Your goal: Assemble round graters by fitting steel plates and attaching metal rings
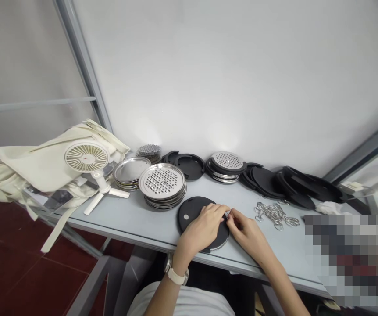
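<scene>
A black round disc (pixel 194 208) lies flat near the table's front edge, with a light round spot at its left and a thin silvery rim showing at the lower right. Across its top rests my left hand (pixel 205 226), fingers bent together toward the right edge of the disc. My right hand (pixel 246 228) meets it there, thumb and index finger pinched at that edge. Whatever is between those fingertips is too small to make out. To the right of my hands lies a loose pile of small metal chains with rings (pixel 276 215).
Left of the disc stand stacked metal grater plates (pixel 162 182) and plain metal discs (pixel 131 170). Behind are black round holders (pixel 190 166), another grater stack (pixel 228 161) and more black parts (pixel 268 182). A white fan (pixel 87 158) and cream bag (pixel 51 153) occupy the left end.
</scene>
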### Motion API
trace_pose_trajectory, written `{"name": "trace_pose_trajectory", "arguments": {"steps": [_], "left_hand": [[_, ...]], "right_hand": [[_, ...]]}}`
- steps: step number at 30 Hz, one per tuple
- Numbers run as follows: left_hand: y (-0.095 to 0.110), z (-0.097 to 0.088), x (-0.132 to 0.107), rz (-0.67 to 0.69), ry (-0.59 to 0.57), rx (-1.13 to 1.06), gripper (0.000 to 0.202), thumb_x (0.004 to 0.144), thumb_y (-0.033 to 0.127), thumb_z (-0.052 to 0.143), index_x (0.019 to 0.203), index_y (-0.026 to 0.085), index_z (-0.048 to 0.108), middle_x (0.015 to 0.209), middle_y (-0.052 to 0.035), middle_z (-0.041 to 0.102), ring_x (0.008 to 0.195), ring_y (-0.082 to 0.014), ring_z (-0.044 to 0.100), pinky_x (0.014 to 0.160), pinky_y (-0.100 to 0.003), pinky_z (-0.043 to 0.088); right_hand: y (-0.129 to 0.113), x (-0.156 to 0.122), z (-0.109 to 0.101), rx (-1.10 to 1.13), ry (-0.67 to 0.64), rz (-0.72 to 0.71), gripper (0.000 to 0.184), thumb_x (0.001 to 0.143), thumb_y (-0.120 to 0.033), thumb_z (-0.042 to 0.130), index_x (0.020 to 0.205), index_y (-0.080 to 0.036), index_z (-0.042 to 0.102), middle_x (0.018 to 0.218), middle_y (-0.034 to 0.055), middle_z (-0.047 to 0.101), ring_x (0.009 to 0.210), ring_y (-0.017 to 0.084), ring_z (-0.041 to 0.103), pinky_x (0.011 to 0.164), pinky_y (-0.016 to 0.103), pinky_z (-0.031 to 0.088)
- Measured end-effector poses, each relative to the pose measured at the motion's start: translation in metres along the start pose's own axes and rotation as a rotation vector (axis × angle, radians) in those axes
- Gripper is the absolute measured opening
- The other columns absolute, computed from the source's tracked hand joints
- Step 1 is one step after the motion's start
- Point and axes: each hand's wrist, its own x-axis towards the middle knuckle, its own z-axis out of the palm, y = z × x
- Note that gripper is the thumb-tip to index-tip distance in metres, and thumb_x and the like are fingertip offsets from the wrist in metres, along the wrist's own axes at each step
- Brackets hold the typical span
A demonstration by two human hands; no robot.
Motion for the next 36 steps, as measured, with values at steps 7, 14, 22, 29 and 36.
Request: {"name": "trace_pose_trajectory", "arguments": {"steps": [7,14,22,29,36], "left_hand": [[0.0002,0.0001,0.0002,0.001,-0.003,-0.006,0.031,0.092,0.008,0.035,0.117,0.022,0.047,0.113,-0.0038,0.057,0.108,-0.0182,0.05,0.095,-0.034,0.04],[-0.0014,0.0025,-0.0006,0.005,0.015,-0.016,0.033,0.092,0.008,0.036,0.121,0.022,0.042,0.117,-0.0056,0.053,0.113,-0.0195,0.047,0.099,-0.036,0.039],[0.0006,0.0021,-0.0042,-0.05,0.071,-0.023,0.025,0.093,0.016,0.039,0.116,0.021,0.047,0.122,-0.0103,0.04,0.118,-0.021,0.046,0.099,-0.037,0.042],[-0.0046,0.0055,-0.0027,-0.044,0.066,-0.044,0.025,0.093,0.016,0.041,0.117,0.02,0.049,0.125,-0.01,0.041,0.122,-0.02,0.042,0.105,-0.037,0.037],[-0.0062,0.006,-0.0008,-0.051,0.079,-0.077,0.025,0.093,0.017,0.043,0.116,0.021,0.051,0.123,-0.0091,0.042,0.12,-0.0198,0.044,0.104,-0.038,0.038]], "right_hand": [[0.0006,0.0,-0.0002,-0.003,-0.018,-0.02,0.021,0.091,-0.031,0.036,0.071,-0.023,0.039,0.058,-0.0039,0.048,0.051,0.013,0.044,0.052,0.024,0.031],[0.0009,0.001,-0.0004,-0.023,-0.03,-0.029,0.02,0.091,-0.029,0.035,0.071,-0.023,0.037,0.057,-0.0041,0.047,0.051,0.014,0.046,0.053,0.024,0.032],[0.0004,0.0022,-0.0013,-0.074,-0.036,-0.041,0.021,0.092,-0.028,0.032,0.072,-0.023,0.038,0.059,-0.0027,0.049,0.055,0.016,0.05,0.055,0.025,0.032],[0.0028,0.0018,0.0003,-0.069,-0.037,-0.058,0.021,0.093,-0.029,0.031,0.076,-0.023,0.042,0.063,-0.0002,0.055,0.06,0.018,0.054,0.057,0.025,0.034],[0.0036,0.0017,-0.0006,-0.069,-0.032,-0.083,0.023,0.094,-0.028,0.031,0.077,-0.022,0.046,0.066,0.0015,0.058,0.062,0.018,0.056,0.058,0.026,0.036]]}}
